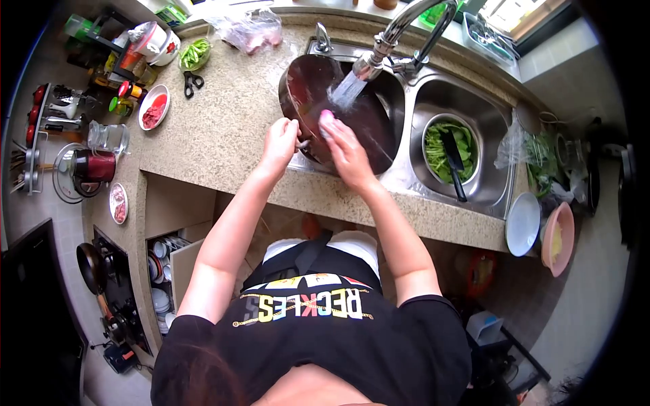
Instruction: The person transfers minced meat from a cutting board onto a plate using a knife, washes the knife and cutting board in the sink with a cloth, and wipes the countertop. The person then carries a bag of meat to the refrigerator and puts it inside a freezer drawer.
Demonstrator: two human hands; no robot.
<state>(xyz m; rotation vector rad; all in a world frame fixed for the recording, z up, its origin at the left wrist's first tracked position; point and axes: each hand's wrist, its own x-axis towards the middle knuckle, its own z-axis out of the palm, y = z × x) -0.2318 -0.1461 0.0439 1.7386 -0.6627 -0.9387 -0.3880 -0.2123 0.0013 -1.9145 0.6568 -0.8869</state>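
A thick, dark brown round chopping board stands tilted in the left sink basin, wet under running water from the faucet. At its near left edge my left hand is closed around a small metal handle. My right hand lies against the board's face, its fingers pressing a small pink sponge to the surface. Part of the sponge is hidden under the fingers.
In the right basin sits a bowl of leafy greens with a black-handled knife across it. Scissors, a plate of red meat and a plastic bag lie on the left counter. Two bowls stand at the right edge.
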